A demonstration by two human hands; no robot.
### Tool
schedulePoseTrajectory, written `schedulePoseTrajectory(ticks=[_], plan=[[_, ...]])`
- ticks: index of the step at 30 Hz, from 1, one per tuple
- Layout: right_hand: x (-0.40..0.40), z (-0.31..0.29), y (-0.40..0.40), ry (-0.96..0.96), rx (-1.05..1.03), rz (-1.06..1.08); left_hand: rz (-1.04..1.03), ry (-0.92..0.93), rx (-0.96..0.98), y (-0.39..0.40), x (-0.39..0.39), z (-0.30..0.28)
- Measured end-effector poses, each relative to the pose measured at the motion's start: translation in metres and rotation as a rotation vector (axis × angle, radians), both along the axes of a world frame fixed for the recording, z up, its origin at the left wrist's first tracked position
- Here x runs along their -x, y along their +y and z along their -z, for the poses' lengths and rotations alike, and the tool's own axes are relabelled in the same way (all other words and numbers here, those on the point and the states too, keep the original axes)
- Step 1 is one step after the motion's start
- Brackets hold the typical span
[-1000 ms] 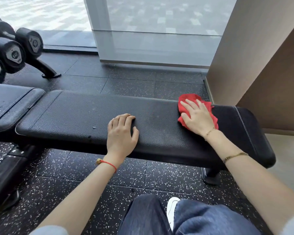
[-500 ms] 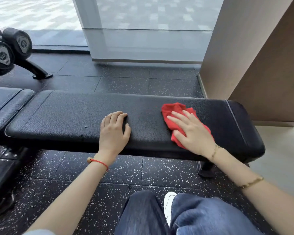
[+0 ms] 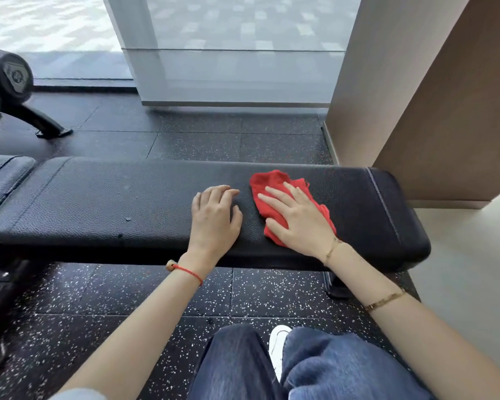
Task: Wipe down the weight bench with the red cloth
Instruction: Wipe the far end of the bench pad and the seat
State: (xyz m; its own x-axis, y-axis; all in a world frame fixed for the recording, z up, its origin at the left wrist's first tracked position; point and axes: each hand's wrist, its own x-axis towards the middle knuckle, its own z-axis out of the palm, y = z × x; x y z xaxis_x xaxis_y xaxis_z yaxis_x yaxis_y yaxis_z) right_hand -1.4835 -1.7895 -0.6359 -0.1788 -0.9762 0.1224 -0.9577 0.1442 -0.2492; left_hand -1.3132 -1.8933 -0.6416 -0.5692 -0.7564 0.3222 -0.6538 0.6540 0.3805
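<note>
on the weight bench, right hand presses red cloth flat-fingered; left hand rests open.

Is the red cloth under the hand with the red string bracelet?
No, the red cloth lies under the right hand, while the left hand with the red string bracelet rests bare on the bench.

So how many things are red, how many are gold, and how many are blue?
Red: 2, the cloth and a string bracelet.
Gold: 2, two bracelets on the right arm.
Blue: 1, the jeans.
Total: 5.
</note>
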Motion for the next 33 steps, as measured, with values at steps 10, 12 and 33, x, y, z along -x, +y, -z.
schedulePoseTrajectory(ticks=[10,12,33], plan=[[0.088,-0.002,0.017,0.002,-0.025,0.533,0.040,-0.108,0.081,0.014,0.016,0.017],[0.076,-0.004,-0.003,-0.013,-0.024,0.529,0.022,-0.122,0.088,0.014,0.016,0.017],[0.115,-0.003,0.037,-0.003,-0.006,0.744,0.013,-0.148,0.093,0.017,0.015,0.020]])
